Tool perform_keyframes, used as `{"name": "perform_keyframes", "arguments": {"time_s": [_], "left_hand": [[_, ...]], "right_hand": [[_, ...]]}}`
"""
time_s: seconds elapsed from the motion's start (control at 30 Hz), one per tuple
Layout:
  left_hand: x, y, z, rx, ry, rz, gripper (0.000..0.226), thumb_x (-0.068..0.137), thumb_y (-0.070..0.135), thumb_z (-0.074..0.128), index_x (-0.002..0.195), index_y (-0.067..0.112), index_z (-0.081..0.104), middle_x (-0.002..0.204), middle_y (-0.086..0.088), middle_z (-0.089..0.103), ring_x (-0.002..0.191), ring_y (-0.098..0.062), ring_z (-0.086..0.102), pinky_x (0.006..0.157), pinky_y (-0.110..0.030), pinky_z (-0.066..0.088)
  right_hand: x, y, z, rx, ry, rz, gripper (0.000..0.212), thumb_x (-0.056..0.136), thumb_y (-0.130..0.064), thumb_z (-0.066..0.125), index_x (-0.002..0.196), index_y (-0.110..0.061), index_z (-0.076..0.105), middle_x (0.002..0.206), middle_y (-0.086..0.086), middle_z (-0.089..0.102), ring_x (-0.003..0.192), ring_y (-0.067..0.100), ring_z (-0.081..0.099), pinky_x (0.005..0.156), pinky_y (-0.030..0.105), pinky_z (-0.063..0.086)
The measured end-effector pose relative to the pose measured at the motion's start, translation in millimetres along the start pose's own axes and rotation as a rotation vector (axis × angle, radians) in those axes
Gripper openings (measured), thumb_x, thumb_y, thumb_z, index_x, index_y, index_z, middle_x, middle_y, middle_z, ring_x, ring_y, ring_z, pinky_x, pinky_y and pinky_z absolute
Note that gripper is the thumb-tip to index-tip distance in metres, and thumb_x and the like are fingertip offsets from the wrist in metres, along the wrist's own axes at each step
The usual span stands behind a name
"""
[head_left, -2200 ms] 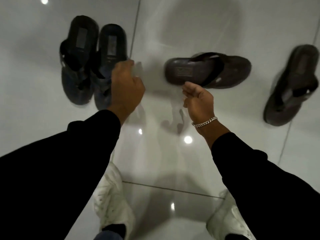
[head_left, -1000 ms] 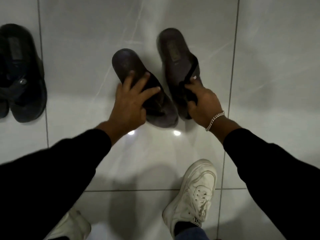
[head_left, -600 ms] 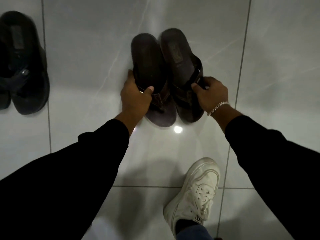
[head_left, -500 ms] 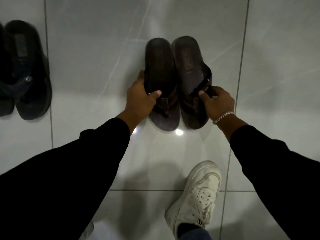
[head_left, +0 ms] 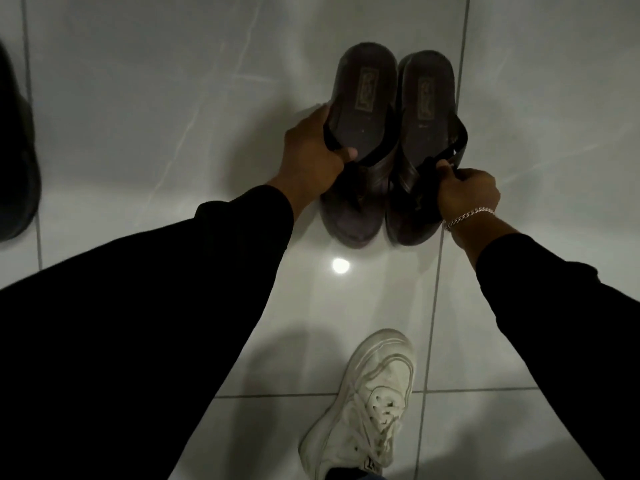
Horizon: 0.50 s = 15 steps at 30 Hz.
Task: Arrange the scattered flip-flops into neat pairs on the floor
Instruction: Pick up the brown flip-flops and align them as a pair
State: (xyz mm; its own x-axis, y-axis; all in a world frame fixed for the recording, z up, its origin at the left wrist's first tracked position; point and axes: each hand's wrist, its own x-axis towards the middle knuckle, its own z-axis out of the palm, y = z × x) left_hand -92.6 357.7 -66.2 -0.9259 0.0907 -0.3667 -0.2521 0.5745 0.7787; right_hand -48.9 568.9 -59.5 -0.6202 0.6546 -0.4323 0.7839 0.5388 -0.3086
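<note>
Two dark brown flip-flops lie side by side on the white tiled floor, heels pointing away from me and edges touching. My left hand (head_left: 311, 150) grips the left flip-flop (head_left: 363, 109) by its left edge and strap, thumb on the footbed. My right hand (head_left: 465, 190) pinches the strap of the right flip-flop (head_left: 424, 109) at its right side; a silver bracelet sits on that wrist. A black flip-flop (head_left: 15, 161) shows partly at the left frame edge, mostly cut off.
My white sneaker (head_left: 367, 407) stands on the floor below the brown pair. Grout lines (head_left: 446, 216) run across the glossy tiles, and a ceiling light reflects as a bright spot just below the brown pair. Black sleeves cover both arms.
The two brown flip-flops went from apart and angled to straight and touching, both hands still on them. The black pair has slid toward the left edge of the view.
</note>
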Motion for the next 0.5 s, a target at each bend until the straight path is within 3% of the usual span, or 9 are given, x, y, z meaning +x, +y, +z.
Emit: {"name": "perform_keyframes", "arguments": {"time_s": [0.07,0.27,0.37,0.4,0.5], "left_hand": [[6,1,-1,-0.006,-0.007,0.003,0.054,0.071,0.028,0.075,0.123,0.021,0.058,0.117,0.001,0.068,0.107,-0.017,0.063,0.083,-0.009,0.034],[10,2,-4,-0.058,0.015,-0.028,0.056,0.071,0.028,0.076,0.124,0.023,0.057,0.114,0.004,0.068,0.100,-0.010,0.062,0.079,-0.002,0.035],[4,-5,-9,-0.106,0.033,-0.120,0.066,0.075,0.036,0.075,0.132,0.014,0.050,0.122,-0.006,0.065,0.105,-0.016,0.062,0.089,-0.015,0.041],[0,-9,-12,-0.112,0.031,-0.156,0.067,0.077,0.039,0.073,0.134,0.014,0.049,0.122,-0.007,0.065,0.108,-0.018,0.062,0.091,-0.016,0.041],[-16,-23,-34,-0.175,0.058,-0.223,0.057,0.081,0.035,0.070,0.131,0.014,0.053,0.114,-0.006,0.066,0.103,-0.018,0.064,0.088,-0.013,0.041]], "right_hand": [[2,-2,-1,0.014,-0.004,0.012,0.050,0.089,-0.047,0.053,0.089,0.000,0.071,0.096,0.022,0.070,0.098,0.038,0.063,0.088,0.036,0.047],[7,-11,-3,0.015,-0.034,0.045,0.047,0.089,-0.048,0.053,0.078,-0.003,0.066,0.081,0.014,0.060,0.096,0.038,0.062,0.084,0.037,0.046],[3,-14,-3,0.048,-0.017,0.106,0.047,0.087,-0.052,0.053,0.067,-0.009,0.056,0.083,0.013,0.059,0.099,0.037,0.063,0.080,0.034,0.044],[-1,-15,-2,0.065,0.000,0.118,0.046,0.087,-0.053,0.053,0.072,-0.010,0.057,0.088,0.014,0.059,0.104,0.037,0.061,0.084,0.034,0.045],[-24,-24,7,0.070,0.100,0.098,0.057,0.088,-0.052,0.052,0.116,-0.002,0.059,0.123,0.021,0.059,0.121,0.038,0.052,0.102,0.039,0.040]]}}
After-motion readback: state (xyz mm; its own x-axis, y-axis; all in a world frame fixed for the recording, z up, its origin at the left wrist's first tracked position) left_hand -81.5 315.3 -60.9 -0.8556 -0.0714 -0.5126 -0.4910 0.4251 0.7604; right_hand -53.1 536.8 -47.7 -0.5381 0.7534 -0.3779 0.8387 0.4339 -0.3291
